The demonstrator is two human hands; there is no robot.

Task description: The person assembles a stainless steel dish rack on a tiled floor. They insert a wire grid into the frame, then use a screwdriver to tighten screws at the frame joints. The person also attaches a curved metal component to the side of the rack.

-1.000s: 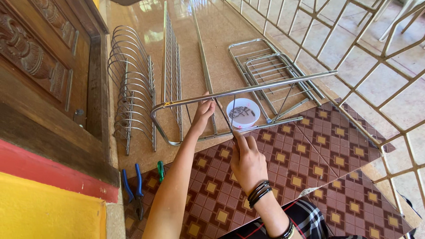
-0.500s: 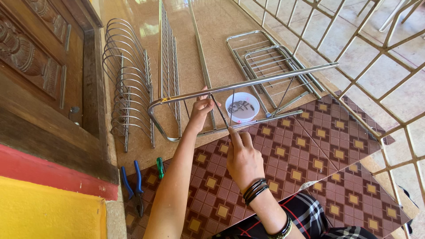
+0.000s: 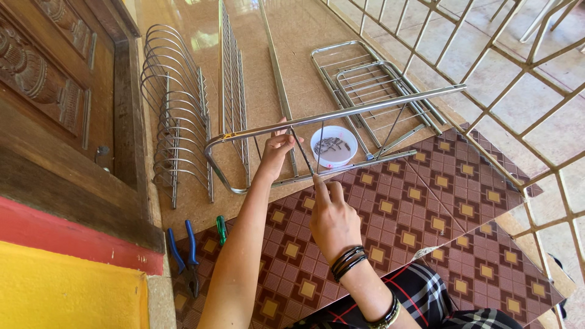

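Observation:
A U-shaped chrome tube frame (image 3: pixel 341 113) with thin cross wires stands on its side over the floor. My left hand (image 3: pixel 278 148) grips its upper rail near the bend. My right hand (image 3: pixel 330 218) pinches at the lower rail where a thin wire meets it; what the fingertips hold is too small to tell. Just behind the frame sits a white bowl (image 3: pixel 334 146) with several small dark screws.
A wire plate rack (image 3: pixel 177 109) and a flat wire grid (image 3: pixel 233 85) lie by the carved wooden door (image 3: pixel 55 91). More wire shelves (image 3: pixel 372 85) rest at the back. Blue-handled pliers (image 3: pixel 183 253) and a green-handled screwdriver (image 3: pixel 221 230) lie on the patterned mat (image 3: pixel 426 207). A metal railing (image 3: pixel 518 91) runs on the right.
The view shifted slightly down and left. My right hand slid a little left along the lower rail. My left hand keeps its grip on the upper rail.

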